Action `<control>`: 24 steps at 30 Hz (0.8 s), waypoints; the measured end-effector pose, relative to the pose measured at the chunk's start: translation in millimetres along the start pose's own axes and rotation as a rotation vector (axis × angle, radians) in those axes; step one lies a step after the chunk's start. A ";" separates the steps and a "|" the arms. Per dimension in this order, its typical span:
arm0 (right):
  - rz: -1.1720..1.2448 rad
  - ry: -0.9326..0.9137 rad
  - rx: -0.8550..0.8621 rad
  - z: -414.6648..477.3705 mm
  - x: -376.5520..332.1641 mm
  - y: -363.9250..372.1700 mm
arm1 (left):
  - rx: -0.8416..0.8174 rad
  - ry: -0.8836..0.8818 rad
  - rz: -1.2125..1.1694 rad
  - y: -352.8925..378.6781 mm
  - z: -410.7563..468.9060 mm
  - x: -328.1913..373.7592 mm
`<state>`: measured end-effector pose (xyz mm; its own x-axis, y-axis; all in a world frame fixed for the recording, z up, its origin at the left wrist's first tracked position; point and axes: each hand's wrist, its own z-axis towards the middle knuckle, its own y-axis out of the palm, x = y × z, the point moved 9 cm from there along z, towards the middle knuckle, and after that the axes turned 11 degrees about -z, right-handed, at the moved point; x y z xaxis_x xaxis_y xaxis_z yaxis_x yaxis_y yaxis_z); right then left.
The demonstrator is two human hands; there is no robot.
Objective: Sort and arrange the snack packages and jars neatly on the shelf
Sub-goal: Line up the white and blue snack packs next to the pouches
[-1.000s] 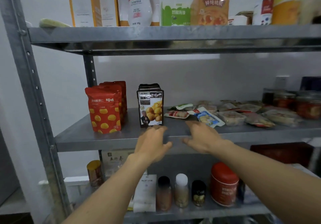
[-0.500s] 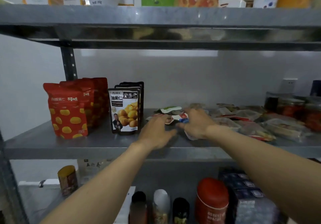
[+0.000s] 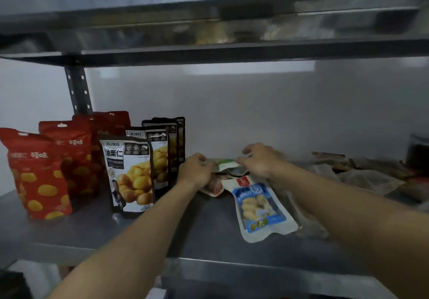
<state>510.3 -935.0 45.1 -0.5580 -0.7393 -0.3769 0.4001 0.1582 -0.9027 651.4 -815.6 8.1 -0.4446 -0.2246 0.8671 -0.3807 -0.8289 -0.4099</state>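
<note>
Green-and-white packet (image 3: 224, 163) lies flat toward the back of the middle shelf (image 3: 197, 229), held between both hands. The right hand (image 3: 260, 160) pinches its right end between thumb and forefinger, the other fingers arched above. The left hand (image 3: 196, 171) has its fingers curled at the packet's left end and seems to grip it, though blur and the knuckles hide the contact itself. Just under that packet are more flat ones: a pale packet with red print (image 3: 214, 188) below the left hand, and a blue-and-white packet (image 3: 257, 206) showing yellowish pieces, which reaches toward the shelf's front edge beside the right forearm. Left of the hands, black-and-white pouches (image 3: 130, 173) printed with yellow chestnuts stand upright in a row running front to back, and beside them, further left, stands a similar row of red pouches (image 3: 39, 175). To the right lies a blurred heap of clear packets (image 3: 362, 175), with a dark jar (image 3: 417, 152) behind it at the frame's edge. An upper shelf (image 3: 209, 32) spans the top.
</note>
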 end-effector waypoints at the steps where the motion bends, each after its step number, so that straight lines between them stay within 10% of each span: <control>1: 0.012 0.017 -0.011 6.7 1.7 2.7 | 0.000 -0.007 0.021 3.6 6.2 -2.0; 15: 0.280 0.161 0.026 55.4 16.4 19.9 | -0.009 -0.125 -0.456 21.0 38.8 -18.4; 24: 0.680 0.112 0.036 52.8 16.5 16.4 | 0.046 0.109 -0.525 4.3 28.2 27.1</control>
<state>546.0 -979.1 35.0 -0.2453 -0.4110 -0.8780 0.7108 0.5397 -0.4512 660.7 -839.7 37.7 -0.2870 0.2783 0.9166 -0.5394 -0.8377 0.0855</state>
